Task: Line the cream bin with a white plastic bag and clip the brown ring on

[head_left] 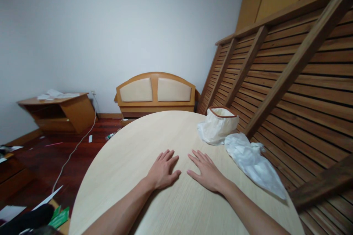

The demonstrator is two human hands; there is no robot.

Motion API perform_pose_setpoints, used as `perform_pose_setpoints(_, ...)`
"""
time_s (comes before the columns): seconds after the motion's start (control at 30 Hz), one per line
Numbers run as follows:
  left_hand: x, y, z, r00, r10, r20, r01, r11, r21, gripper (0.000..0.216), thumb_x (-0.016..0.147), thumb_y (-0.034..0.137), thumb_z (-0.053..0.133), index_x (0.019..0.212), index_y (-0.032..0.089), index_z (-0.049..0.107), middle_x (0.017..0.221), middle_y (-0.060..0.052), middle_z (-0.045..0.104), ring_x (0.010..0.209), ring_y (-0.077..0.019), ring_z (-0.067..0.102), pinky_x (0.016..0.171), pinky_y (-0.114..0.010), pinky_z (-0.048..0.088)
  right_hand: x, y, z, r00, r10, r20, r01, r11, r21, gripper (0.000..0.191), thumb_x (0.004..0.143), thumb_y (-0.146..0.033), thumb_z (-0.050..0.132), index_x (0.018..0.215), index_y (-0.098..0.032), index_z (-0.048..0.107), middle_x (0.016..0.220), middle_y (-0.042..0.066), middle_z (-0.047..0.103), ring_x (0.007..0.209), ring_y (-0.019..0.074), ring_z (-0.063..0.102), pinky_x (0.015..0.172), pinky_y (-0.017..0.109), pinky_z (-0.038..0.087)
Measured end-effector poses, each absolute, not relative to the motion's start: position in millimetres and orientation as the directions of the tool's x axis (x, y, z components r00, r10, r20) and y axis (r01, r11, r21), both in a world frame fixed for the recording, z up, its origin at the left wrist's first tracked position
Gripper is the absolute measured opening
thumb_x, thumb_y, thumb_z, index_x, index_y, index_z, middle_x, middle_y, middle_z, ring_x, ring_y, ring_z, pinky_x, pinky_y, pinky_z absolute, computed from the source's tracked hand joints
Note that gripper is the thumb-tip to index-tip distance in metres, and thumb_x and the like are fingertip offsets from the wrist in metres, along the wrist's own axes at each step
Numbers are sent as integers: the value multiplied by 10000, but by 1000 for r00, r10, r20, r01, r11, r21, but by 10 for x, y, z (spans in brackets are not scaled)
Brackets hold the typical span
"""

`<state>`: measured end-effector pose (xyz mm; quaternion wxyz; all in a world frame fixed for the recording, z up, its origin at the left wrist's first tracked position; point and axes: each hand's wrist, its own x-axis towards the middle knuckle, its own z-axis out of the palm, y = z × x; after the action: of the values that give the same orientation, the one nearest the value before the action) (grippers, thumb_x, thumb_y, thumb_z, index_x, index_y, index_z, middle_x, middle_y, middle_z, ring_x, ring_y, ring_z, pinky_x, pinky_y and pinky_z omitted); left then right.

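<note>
My left hand (pixel 164 170) lies palm down on the pale round table (pixel 165 128), fingers apart and holding nothing. Facing it across a small gap, my right hand (pixel 205 170) also rests flat on the wood with its fingers spread. Beyond the right hand, near the table's far right edge, stands a white bin (pixel 223 123) with a brown rim and a plastic liner. A crumpled white plastic bag (pixel 253 161) lies to the right of that hand, along the edge. Neither hand touches the bin or the bag.
Wooden slatted panels (pixel 298 91) lean close along the table's right side. A headboard (pixel 156 90) stands at the wall behind. On the left are a low desk (pixel 79 112) with papers, a white cable (pixel 74 150) across the floor, and green packets (pixel 59 217).
</note>
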<state>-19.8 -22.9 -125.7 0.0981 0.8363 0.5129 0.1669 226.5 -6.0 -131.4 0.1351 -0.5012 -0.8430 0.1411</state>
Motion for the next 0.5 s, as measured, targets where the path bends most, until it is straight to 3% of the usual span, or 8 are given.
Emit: perform_pose_setpoints(0.5,-191,-255,-1174,425,898,116,843,-439,311,608,909,465,561,1451,196,503,1596,-153,370,1496,-340,299,1221,-522,248,2251,-41,-1278,-459,889,15,824,431,-368,764,914,-697,454,1539,-262,396,1655,85,253,1541,288,160,1241,492,104)
